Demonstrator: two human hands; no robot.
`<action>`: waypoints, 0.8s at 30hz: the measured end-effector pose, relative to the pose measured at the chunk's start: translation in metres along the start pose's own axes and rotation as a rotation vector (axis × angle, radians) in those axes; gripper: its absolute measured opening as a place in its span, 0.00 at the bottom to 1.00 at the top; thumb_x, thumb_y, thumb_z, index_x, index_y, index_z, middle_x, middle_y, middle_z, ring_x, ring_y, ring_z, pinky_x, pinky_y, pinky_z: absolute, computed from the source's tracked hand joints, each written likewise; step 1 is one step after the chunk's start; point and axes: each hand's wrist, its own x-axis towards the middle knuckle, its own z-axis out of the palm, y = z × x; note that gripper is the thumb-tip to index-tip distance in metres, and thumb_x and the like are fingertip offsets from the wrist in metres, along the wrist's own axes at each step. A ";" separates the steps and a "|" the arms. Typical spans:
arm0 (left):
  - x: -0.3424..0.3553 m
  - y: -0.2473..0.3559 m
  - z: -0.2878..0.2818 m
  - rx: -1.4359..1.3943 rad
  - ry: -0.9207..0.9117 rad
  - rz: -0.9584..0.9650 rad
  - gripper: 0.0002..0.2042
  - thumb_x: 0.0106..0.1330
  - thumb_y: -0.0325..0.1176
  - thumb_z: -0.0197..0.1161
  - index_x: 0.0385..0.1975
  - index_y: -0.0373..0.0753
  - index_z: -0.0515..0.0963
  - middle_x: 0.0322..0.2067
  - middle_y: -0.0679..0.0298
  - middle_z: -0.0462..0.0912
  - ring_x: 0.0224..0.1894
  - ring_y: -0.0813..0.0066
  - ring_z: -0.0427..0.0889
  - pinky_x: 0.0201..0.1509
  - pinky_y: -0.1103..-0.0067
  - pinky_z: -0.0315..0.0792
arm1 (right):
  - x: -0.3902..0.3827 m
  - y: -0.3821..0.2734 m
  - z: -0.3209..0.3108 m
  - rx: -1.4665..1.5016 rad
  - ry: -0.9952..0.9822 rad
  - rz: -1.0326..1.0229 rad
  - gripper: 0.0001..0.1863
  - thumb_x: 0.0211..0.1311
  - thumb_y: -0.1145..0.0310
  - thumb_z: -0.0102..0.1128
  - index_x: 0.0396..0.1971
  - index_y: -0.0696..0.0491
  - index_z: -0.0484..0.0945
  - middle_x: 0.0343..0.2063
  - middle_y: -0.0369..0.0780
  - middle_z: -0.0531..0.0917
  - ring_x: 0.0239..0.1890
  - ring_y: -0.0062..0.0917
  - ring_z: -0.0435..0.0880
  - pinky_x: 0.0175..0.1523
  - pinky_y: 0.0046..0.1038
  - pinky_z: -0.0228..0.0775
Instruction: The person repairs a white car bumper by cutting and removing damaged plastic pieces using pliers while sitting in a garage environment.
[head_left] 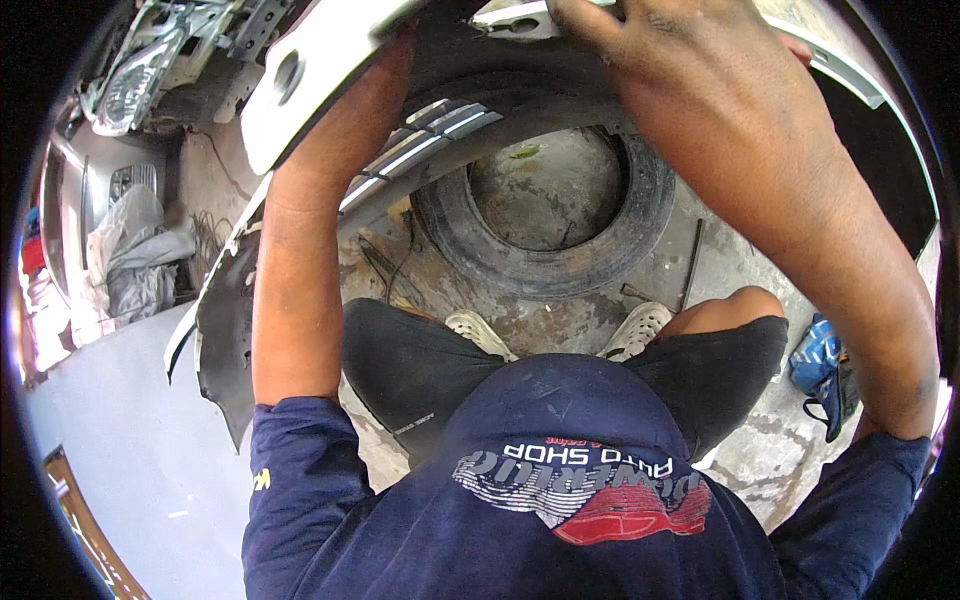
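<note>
- Over the tire [548, 276] arches a car panel [322, 80].
- Left of the tire, the left forearm [300, 280] rises, left hand hidden.
- Above right, the right hand [695, 65] spreads its thumb; I can't tell either grip.

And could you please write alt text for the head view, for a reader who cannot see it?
A person's right hand is on a large white-and-black car part, while their left forearm reaches up behind it, the left hand hidden. Below, a tire lies flat on a stained concrete floor.
</note>
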 end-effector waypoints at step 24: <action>0.048 0.032 -0.025 -0.912 0.190 -0.268 0.12 0.58 0.20 0.59 0.41 0.34 0.84 0.36 0.42 0.86 0.43 0.39 0.86 0.47 0.61 0.80 | 0.011 -0.104 0.066 0.848 0.116 0.747 0.25 0.64 0.81 0.60 0.61 0.54 0.73 0.42 0.55 0.86 0.46 0.51 0.86 0.52 0.45 0.78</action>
